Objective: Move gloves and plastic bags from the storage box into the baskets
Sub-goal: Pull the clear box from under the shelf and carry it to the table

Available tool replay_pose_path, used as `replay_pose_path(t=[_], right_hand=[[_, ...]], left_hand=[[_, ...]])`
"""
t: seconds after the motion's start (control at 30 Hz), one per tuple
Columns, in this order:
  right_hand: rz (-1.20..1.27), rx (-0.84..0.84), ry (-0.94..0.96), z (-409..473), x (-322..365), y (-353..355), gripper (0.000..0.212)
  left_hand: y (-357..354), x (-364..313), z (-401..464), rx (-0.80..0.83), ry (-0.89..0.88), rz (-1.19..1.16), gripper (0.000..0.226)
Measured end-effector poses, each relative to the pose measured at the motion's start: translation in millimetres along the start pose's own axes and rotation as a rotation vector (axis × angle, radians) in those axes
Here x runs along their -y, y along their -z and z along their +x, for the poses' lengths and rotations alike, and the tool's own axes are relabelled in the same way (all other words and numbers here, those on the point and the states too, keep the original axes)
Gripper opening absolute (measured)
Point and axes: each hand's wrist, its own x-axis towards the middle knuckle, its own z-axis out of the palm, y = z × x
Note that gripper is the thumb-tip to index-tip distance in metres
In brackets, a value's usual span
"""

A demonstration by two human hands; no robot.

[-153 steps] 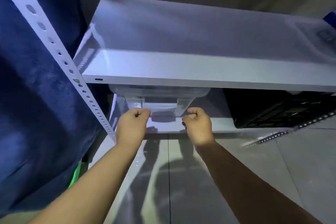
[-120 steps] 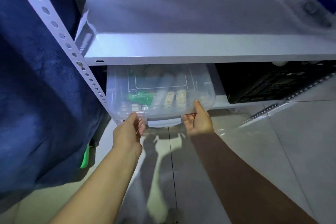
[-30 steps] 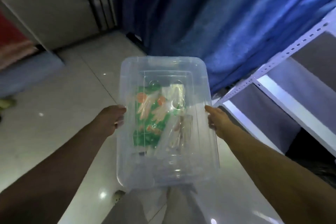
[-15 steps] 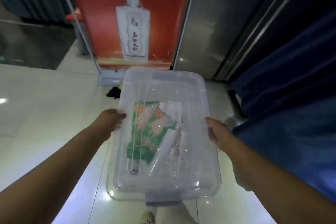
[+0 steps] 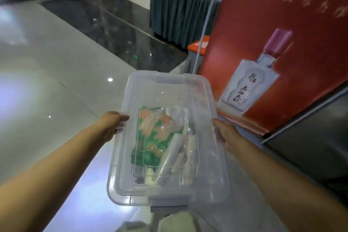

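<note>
I carry a clear plastic storage box (image 5: 165,88) with its lid on, held level in front of me above the floor. My left hand (image 5: 111,125) grips its left side and my right hand (image 5: 223,133) grips its right side. Through the lid I see a green and orange pack of gloves (image 5: 152,137) and rolled clear plastic bags (image 5: 175,158) beside it. No baskets are in view.
A red banner (image 5: 278,43) showing a bottle stands close on the right. Behind it are a table with a dark green skirt (image 5: 178,11) and an orange stool (image 5: 199,47). Glossy tiled floor (image 5: 47,71) spreads to the left. A dark panel (image 5: 310,141) is at the right.
I pulled the box out from under the shelf, lifted it and turned away. Over the last second the view swung from the blue curtain to the red banner and open floor.
</note>
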Motion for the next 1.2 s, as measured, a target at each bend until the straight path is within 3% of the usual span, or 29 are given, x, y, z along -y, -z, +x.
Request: replay_pose_path(t=[0.3, 0.43, 0.57, 0.67, 0.77, 0.97, 1.2], right_hand=[[-0.126, 0.176, 0.083, 123, 128, -196, 0.015], [-0.141, 0.141, 0.076, 183, 171, -285, 0.030], [-0.157, 0.136, 0.052, 223, 221, -372, 0.019], [-0.176, 0.112, 0.045, 253, 260, -427, 0.033], [-0.216, 0.088, 0.072, 288, 298, -473, 0.040], [-0.218, 0.151, 0.122, 387, 373, -563, 0.026], [-0.243, 0.136, 0.091, 527, 483, -675, 0.024]], left_hand=[[99, -104, 154, -0.155, -0.011, -0.091, 0.016], [148, -154, 246, -0.137, -0.034, -0.075, 0.010], [196, -211, 327, -0.105, -0.003, -0.036, 0.019], [227, -256, 383, -0.100, -0.017, -0.050, 0.019], [249, -300, 438, -0.096, -0.049, -0.091, 0.023], [272, -382, 555, -0.096, -0.077, -0.093, 0.011], [288, -486, 708, -0.139, -0.054, -0.107, 0.019]])
